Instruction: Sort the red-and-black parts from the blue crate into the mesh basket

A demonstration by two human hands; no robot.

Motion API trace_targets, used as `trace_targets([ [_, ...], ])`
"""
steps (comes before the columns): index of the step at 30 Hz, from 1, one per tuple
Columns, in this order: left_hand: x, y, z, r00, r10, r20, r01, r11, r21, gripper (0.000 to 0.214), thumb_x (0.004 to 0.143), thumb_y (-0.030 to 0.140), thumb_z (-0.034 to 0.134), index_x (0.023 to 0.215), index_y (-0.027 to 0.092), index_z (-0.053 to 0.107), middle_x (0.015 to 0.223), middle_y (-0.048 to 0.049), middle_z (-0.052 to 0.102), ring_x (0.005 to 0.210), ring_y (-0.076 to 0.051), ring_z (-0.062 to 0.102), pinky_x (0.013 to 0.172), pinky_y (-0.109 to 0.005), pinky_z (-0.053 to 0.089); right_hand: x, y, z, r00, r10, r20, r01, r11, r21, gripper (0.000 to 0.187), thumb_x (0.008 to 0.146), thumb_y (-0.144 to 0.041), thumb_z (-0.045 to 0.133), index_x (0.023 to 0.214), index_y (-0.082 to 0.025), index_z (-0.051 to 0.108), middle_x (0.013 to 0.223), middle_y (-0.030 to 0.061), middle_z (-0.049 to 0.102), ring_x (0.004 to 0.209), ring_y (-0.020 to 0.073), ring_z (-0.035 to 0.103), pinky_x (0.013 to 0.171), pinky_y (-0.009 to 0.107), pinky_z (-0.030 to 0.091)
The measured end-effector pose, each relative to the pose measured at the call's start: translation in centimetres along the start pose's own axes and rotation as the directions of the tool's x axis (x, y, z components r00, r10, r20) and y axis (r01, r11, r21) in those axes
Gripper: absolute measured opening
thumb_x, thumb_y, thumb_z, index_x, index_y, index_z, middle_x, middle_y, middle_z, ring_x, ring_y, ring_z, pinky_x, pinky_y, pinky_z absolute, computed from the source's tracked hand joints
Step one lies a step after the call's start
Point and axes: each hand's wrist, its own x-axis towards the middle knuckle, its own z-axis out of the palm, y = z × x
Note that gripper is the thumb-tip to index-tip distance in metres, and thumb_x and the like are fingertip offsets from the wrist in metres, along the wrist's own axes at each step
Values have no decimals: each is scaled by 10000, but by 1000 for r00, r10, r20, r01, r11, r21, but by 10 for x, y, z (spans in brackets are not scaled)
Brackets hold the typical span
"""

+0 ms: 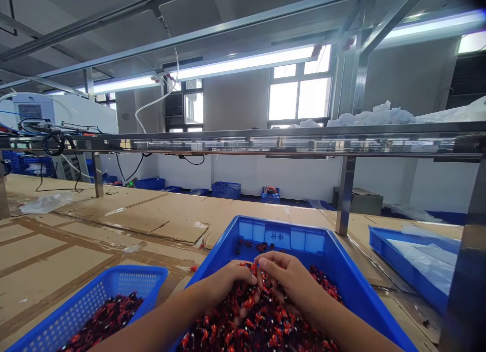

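Note:
A large blue plastic crate (334, 256) sits right in front of me, filled with several small red and black parts (266, 326). Both hands are inside it over the pile. My left hand (224, 283) is curled, its fingers dug into the parts. My right hand (290, 281) is beside it, touching it, with fingers pinched together on some of the small parts at the top of the heap.
A smaller blue perforated basket (125, 281) at lower left holds more of the same parts. A blue tray (402, 261) with clear plastic bags stands at right. The bench is covered in cardboard (114, 225). A metal shelf rail (266, 142) with steel posts crosses above.

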Motion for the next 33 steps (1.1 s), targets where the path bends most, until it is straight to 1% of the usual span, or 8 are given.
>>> trace_targets([
  [2,1,-1,0,1000,-8,8,8,1000,3,230,715,317,526,779,136,654,628,-20,623,391,-109,471,392,-218,359,2,2,2,999,-40,22,41,995,-88,339,849,-496,615,996,-192,647,522,-48,571,310,65,373,235,151,220],
  [5,1,-2,0,999,-22,23,22,1000,11,223,723,286,515,789,131,661,646,-26,620,388,-109,476,375,-201,324,3,0,3,997,-73,35,77,987,-140,282,871,-439,589,917,-172,667,541,-16,622,319,57,376,272,154,236],
  [10,0,0,0,999,3,40,-3,1000,22,239,735,271,490,817,131,666,685,-42,623,398,-116,490,361,-191,301,1,-2,0,999,-37,-10,35,990,-139,317,876,-484,559,860,-180,647,497,-27,566,329,62,348,273,149,229],
  [14,0,1,-1,998,37,51,-38,999,25,238,728,250,478,821,131,661,689,-47,621,399,-119,493,361,-191,307,-1,-5,-3,1000,-21,16,18,993,119,302,845,-497,591,834,-195,609,551,-55,504,336,60,342,243,150,207],
  [17,0,0,-1,998,31,53,-33,999,29,230,725,239,480,842,139,651,723,-56,630,402,-123,506,360,-192,309,-2,-9,-4,998,38,47,-53,930,364,262,845,-449,586,894,-193,615,588,-60,471,357,58,351,238,141,197],
  [19,0,-1,-1,998,28,52,-30,999,31,228,728,238,475,842,139,646,722,-57,628,395,-122,504,355,-190,307,-2,-10,-5,996,74,57,-92,893,441,245,853,-419,572,905,-183,615,572,-63,452,352,56,340,236,139,202],
  [29,1,0,0,999,29,41,-30,999,43,238,719,239,464,838,134,641,713,-59,628,393,-119,494,336,-204,367,-2,-9,-6,996,55,64,-76,914,399,253,863,-433,554,915,-190,601,617,-45,499,374,63,397,242,134,200],
  [33,2,0,-1,999,16,38,-18,999,46,231,722,243,471,835,133,640,716,-62,632,388,-116,492,335,-202,368,-1,-9,-6,989,129,77,-150,880,451,233,861,-411,529,824,-186,575,581,-42,486,366,71,391,244,144,190],
])
